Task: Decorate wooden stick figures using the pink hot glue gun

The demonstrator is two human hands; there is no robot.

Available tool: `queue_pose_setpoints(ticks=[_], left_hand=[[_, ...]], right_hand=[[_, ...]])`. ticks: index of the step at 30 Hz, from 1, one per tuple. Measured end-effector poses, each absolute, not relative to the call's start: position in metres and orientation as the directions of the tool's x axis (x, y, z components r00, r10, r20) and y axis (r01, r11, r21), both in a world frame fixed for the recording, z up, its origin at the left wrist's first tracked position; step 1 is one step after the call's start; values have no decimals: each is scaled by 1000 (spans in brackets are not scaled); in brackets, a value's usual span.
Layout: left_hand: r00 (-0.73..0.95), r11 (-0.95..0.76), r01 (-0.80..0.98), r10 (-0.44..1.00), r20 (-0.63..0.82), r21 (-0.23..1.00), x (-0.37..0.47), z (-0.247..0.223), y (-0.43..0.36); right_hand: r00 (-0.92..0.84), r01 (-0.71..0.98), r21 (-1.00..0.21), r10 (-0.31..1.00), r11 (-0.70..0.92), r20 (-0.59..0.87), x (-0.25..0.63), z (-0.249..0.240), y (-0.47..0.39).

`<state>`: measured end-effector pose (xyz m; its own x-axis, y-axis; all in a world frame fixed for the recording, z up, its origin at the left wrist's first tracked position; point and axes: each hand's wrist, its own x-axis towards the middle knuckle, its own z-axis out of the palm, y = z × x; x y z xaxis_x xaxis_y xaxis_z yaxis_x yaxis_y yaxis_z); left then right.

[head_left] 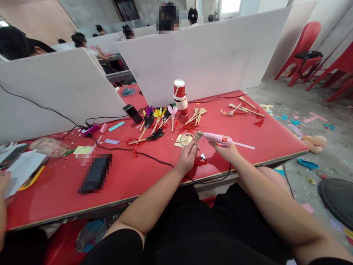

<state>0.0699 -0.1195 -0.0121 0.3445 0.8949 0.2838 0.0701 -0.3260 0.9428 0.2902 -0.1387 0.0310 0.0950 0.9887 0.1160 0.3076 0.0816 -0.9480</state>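
Note:
My left hand (188,157) is closed on a small wooden stick piece (197,137), its wider head pointing up. In my right hand (226,150) is a pink glue gun (219,139), its metal tip touching or very near that wooden head. Just left of the tip, a clear ring-shaped item (186,140) lies on yellow paper. Behind my hands are several wooden sticks (200,114) with red tassels, and others decorated with yellow feathers (159,113), pink feathers (173,110) and black feathers (156,135).
Stacked red-and-white cups (180,96) stand before a white partition (204,62). A black cable (149,156) crosses the red table (132,184). A dark pouch (96,173), purple power strip (89,129) and another person's hand (4,184) are at left. More sticks (248,109) lie at back right.

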Motion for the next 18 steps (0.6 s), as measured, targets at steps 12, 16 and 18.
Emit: queue_pose_setpoints(ticks=[12, 16, 18], left_hand=[[358, -382, 162, 882, 307, 910, 65, -16, -117], [343, -382, 200, 890, 301, 902, 65, -17, -117], [340, -379, 211, 893, 296, 901, 65, -17, -118]], right_hand=[[50, 329, -929, 979, 169, 196, 290, 22, -134], [53, 361, -920, 982, 151, 182, 290, 19, -132], [43, 374, -916, 984, 144, 173, 290, 16, -130]])
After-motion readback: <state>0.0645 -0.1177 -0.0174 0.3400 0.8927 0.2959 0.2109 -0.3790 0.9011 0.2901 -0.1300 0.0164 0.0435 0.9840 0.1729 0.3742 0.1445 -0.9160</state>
